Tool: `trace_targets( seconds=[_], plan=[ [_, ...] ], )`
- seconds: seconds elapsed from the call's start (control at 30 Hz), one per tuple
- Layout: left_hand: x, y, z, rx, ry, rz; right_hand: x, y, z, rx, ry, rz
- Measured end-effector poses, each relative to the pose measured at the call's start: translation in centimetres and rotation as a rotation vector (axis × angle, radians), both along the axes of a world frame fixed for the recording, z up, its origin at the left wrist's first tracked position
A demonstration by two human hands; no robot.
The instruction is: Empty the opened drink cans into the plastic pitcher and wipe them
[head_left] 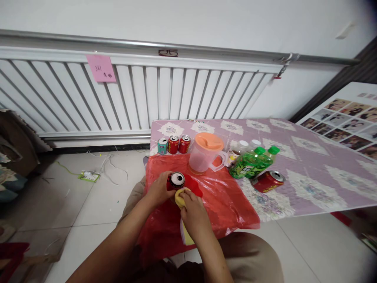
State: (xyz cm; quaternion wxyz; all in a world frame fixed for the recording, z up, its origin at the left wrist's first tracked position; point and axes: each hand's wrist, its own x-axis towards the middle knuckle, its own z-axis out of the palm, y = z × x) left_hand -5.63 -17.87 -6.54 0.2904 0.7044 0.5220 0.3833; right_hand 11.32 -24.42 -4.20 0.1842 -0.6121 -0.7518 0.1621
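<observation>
My left hand [160, 190] is wrapped round the side of an open drink can [177, 179], its top facing up towards me. In my right hand [194, 208] is a yellow cloth [180, 199], bunched against the near side of the can, with its loose end hanging down below. Much of the can's body is hidden by the fingers and the cloth. Under both hands a red plastic sheet [218, 204] covers the table's corner. Right behind the can lies a darker red object [193, 186], partly hidden, whose kind I cannot make out.
A clear jug [200, 159] with an orange lid stands beyond my hands. Small cans [173, 145] line up to its left. Green bottles [246, 166] and a tilted red can [268, 182] are to its right on the patterned tablecloth [312, 188]. A white radiator [176, 92] runs behind.
</observation>
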Motion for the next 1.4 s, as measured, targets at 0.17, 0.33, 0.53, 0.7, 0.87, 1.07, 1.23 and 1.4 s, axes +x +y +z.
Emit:
trace_targets(
  seconds=[0.17, 0.33, 0.53, 0.7, 0.87, 1.07, 1.23, 1.4],
  plan=[
    [-0.9, 0.6, 0.0, 0.029, 0.022, -0.118, 1.4, -0.1, 0.9, 0.036, 0.023, -0.016],
    [-0.9, 0.8, 0.3, 0.011, -0.064, -0.226, 0.7, -0.2, 1.4, 0.080, 0.037, -0.015],
    [-0.1, 0.2, 0.1, 0.035, -0.030, -0.049, -0.9, -0.3, 0.8, -0.018, -0.001, -0.007],
    [-0.3, 0.4, -0.5, 0.037, 0.028, -0.055, 0.4, -0.1, 0.3, 0.002, 0.033, 0.006],
    [-1.3, 0.7, 0.2, -0.003, -0.006, -0.156, 1.5, 0.1, 0.6, 0.124, 0.053, -0.031],
    [-0.7, 0.3, 0.6, -0.004, -0.065, -0.135, -0.1, 0.0, 0.6, 0.104, 0.033, -0.021],
    [-0.3, 0.2, -0.5, 0.014, 0.029, -0.011, -0.6, -0.1, -0.2, 0.032, -0.017, -0.023],
    [-1.5, 0.6, -0.1, -0.015, 0.076, -0.055, 0.7, 0.0, 0.0, 0.059, 0.006, -0.027]
  ],
)
